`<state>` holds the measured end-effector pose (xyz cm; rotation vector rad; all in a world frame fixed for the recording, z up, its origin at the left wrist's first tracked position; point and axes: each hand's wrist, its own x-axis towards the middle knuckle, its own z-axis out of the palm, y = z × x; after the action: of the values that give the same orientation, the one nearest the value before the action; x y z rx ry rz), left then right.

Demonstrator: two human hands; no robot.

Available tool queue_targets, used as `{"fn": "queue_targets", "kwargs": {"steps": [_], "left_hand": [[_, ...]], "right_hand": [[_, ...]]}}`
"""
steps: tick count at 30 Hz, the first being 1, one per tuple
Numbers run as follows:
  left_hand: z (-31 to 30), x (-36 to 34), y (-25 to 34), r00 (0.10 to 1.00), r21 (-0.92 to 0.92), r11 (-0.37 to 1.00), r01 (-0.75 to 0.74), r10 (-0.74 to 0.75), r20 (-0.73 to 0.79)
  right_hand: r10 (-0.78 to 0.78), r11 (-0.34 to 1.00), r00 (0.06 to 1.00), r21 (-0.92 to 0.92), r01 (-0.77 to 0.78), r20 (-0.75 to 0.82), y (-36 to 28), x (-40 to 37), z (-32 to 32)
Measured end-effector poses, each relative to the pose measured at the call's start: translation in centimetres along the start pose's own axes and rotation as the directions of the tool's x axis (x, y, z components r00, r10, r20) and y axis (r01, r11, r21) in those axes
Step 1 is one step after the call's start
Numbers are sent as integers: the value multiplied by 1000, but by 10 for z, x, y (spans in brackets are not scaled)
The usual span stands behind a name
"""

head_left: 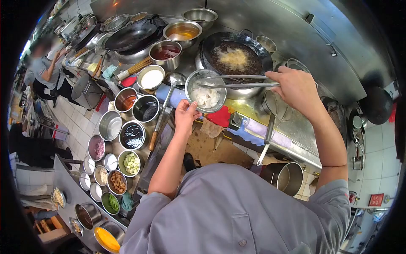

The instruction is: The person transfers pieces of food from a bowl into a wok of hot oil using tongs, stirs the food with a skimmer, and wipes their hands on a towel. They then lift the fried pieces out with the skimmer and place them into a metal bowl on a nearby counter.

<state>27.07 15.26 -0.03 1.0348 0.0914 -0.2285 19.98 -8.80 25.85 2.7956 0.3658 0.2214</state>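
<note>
My left hand (186,116) grips the near rim of a metal bowl (190,79), its fingers closed on the edge. Pale white pieces of food (207,97) lie in the bowl. Metal tongs (245,84) are in my right hand (292,84), with their tips reaching in over the bowl toward the pieces. Just behind stands a dark wok (264,59) of bubbling oil, where a golden, frothy piece of food (234,58) floats.
A ladle (163,112) with a wooden handle lies left of the bowl. Several metal pots of sauces and cut ingredients (131,163) crowd the left side. A strainer (269,127) rests at the right. Another person (46,72) stands at the far left.
</note>
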Motion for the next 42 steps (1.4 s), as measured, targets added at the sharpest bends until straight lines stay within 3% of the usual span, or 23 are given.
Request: {"fn": "queue_targets", "kwargs": {"steps": [3,14,25,31,38,42], "left_hand": [[-1,3,0,1000,-20,1000,22,-23,-13],[-2,28,-6,996,-103,991,83,-87,-36],[17,29,3,1000,-22,999,-25,26,17],[11,29,-3,1000,-54,999,-6,6,7],[3,31,-7,999,-96,995,26,-30,-37],[8,28,-7,999,-111,994,3,-7,-36]], "right_hand": [[-1,1000,1000,2,1,-13,5,-6,-4],[400,912,910,146,-384,-107,33,-43,-60],[171,985,985,-34,-171,20,14,-20,-12],[181,984,983,-4,-181,43,19,-19,-13],[366,924,930,139,-358,-36,27,-38,-52],[318,944,948,102,-313,-32,23,-38,-36]]}}
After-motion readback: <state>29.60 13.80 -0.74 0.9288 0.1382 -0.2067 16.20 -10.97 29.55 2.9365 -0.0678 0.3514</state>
